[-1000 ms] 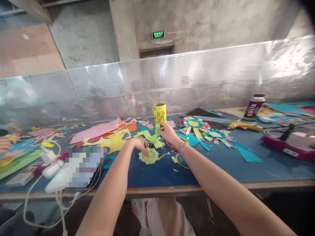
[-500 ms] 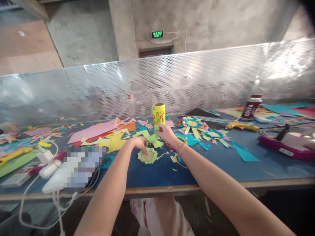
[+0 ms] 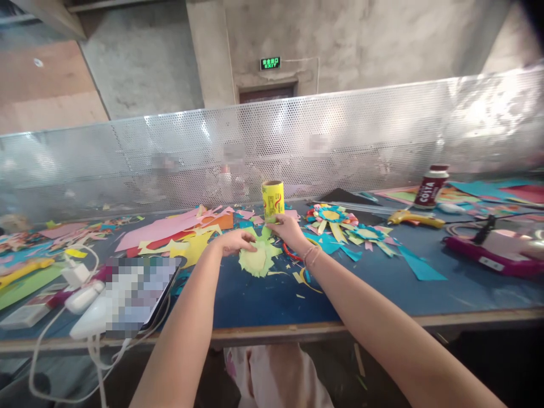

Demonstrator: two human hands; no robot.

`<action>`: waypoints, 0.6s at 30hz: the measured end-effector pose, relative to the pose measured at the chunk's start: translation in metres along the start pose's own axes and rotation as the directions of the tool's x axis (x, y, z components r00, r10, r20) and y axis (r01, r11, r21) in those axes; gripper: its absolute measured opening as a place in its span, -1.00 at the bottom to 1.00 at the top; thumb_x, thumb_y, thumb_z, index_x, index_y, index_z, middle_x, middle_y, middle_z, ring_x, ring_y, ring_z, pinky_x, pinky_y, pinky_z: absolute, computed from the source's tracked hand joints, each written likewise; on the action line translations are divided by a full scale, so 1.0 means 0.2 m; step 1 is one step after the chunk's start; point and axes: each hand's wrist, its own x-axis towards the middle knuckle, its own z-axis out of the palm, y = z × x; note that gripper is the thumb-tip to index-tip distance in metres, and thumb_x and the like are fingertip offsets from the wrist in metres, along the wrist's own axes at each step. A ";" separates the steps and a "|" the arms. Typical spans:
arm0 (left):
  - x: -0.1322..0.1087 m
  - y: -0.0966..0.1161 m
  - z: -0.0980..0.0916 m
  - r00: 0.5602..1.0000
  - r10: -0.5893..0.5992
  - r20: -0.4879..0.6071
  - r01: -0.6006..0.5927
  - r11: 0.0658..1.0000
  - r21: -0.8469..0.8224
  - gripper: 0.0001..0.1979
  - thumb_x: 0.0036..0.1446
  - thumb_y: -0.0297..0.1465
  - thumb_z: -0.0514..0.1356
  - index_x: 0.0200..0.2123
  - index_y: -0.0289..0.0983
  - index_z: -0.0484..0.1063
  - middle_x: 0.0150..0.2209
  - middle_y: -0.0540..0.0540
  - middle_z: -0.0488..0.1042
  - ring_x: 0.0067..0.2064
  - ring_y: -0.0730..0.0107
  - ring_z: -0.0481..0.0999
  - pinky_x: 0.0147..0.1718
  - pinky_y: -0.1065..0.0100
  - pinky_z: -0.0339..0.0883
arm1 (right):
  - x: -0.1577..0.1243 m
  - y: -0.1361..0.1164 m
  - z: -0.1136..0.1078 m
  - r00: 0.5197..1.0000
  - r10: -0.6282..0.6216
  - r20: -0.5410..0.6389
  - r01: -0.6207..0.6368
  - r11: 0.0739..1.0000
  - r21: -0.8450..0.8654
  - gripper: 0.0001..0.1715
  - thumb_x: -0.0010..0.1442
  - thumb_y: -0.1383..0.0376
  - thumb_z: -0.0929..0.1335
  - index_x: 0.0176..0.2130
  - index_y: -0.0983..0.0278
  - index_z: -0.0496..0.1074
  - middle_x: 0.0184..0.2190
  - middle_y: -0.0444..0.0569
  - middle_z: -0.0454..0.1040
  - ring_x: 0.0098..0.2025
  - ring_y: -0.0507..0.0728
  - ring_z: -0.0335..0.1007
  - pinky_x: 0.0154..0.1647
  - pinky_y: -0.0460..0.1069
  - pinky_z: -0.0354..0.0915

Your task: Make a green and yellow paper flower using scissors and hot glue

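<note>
A round green paper flower (image 3: 256,258) with a ragged edge and paler centre lies on the blue table. My left hand (image 3: 238,242) is at its upper left edge, fingers bent over the rim; whether they grip it is unclear. Just beyond the flower, my right hand (image 3: 285,228) has its fingertips pressed together on a small green paper piece (image 3: 266,232). Right behind those fingertips a yellow tape roll (image 3: 273,199) stands upright. Coloured rubber rings (image 3: 309,276) lie under and beside my right wrist.
Paper flowers (image 3: 331,215), a yellow glue gun (image 3: 416,219) and a dark red bottle (image 3: 430,187) are at the right. Pink paper (image 3: 161,229) and yellow paper (image 3: 189,247) lie left of centre. A tablet (image 3: 148,289) with white cables sits near the left front edge. A perforated metal screen (image 3: 272,136) stands behind.
My left hand has lifted from the flower's centre to its upper left edge. The flower's centre now shows fully and looks paler. My right hand has barely moved.
</note>
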 end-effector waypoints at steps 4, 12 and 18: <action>0.00 0.02 0.01 0.992 0.123 -0.024 -0.125 0.968 -0.217 -0.68 -0.38 -0.42 0.39 -0.48 -0.32 0.38 -0.48 -0.02 0.42 -0.49 0.54 0.39 -0.53 0.51 0.18 | 0.01 0.00 -0.01 0.992 0.082 -0.091 -0.059 0.970 0.236 -0.79 -0.21 0.30 0.42 -0.47 0.29 0.36 -0.55 -0.17 0.42 -0.50 0.00 0.36 -0.40 -0.06 0.36; 0.07 0.00 0.07 0.963 0.144 -0.229 -0.222 0.904 -0.366 -0.60 -0.30 -0.37 0.38 -0.41 -0.27 0.23 -0.53 0.05 0.37 -0.51 0.51 0.41 -0.53 0.47 0.23 | -0.01 -0.03 -0.02 0.975 0.200 -0.098 -0.156 0.926 0.344 -0.75 -0.24 0.37 0.37 -0.42 0.27 0.31 -0.60 -0.21 0.35 -0.65 -0.08 0.21 -0.64 -0.15 0.20; 0.11 -0.02 0.08 0.910 0.136 -0.393 -0.257 0.927 -0.274 -0.58 -0.33 -0.35 0.39 -0.37 -0.27 0.28 -0.54 0.04 0.38 -0.55 0.49 0.38 -0.56 0.47 0.19 | -0.02 -0.06 -0.01 0.965 0.259 -0.044 -0.216 0.877 0.428 -0.76 -0.21 0.38 0.35 -0.43 0.24 0.24 -0.61 -0.23 0.32 -0.63 -0.06 0.25 -0.61 -0.14 0.21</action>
